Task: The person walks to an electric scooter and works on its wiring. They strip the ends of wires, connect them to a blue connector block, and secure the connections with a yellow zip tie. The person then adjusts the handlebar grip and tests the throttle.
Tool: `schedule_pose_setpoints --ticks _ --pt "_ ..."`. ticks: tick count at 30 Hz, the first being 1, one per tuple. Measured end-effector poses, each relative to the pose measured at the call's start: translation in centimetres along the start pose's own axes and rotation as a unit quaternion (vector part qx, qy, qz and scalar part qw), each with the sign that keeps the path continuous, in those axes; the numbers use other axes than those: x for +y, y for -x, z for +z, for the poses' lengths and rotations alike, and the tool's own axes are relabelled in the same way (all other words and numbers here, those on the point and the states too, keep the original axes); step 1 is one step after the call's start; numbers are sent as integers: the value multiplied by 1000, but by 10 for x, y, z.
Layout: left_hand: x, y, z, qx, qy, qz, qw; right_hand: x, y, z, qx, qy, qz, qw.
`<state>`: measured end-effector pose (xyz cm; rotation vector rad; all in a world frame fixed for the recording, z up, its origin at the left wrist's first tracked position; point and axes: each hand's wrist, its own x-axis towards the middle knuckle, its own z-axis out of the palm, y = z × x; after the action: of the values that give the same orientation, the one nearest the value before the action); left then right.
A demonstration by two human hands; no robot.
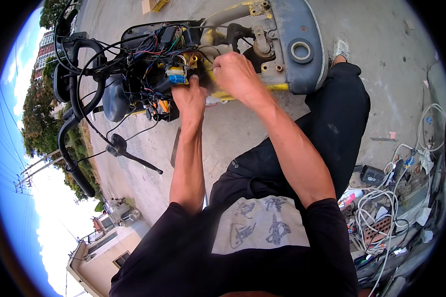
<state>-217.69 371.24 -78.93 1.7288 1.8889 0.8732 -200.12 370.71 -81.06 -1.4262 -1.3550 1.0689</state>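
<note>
A partly stripped scooter with a yellow frame (275, 87) and exposed wire bundles (161, 44) lies before me. My left hand (188, 96) reaches into the wiring just below a blue connector (176, 78) on a yellowish part; its thumb points up and its other fingers are largely hidden. My right hand (233, 72) is closed over the yellow frame, right of the connector, its fingertips hidden. A grey-blue body panel (301, 74) with a round hole is further right. Black handlebars (84, 109) and a lever (141, 163) hang at the left.
My legs in dark trousers (337, 119) are bent on the concrete ground (381, 99). Tangled white cables (391, 208), a perforated brick (376, 231), a black case (371, 174) and scraps lie at the right. A cardboard box (149, 6) is at the top. A low building (104, 252) stands lower left.
</note>
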Motion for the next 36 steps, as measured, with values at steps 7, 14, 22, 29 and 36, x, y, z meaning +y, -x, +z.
schedule_pose_setpoints --ticks 7,14,22,29,36 --pt "39 17 4 -1 84 -48 995 -6 -4 14 110 47 3 993" --pt "43 15 4 -13 102 -50 993 -4 -8 22 79 38 -11 996" --pt "45 18 8 20 121 -25 992 -5 -23 32 16 -140 12 990" --pt "39 19 6 17 73 -42 996 1 -29 15 -126 -277 80 949" --pt "43 19 6 25 101 -54 993 3 -27 -3 -101 -191 91 972"
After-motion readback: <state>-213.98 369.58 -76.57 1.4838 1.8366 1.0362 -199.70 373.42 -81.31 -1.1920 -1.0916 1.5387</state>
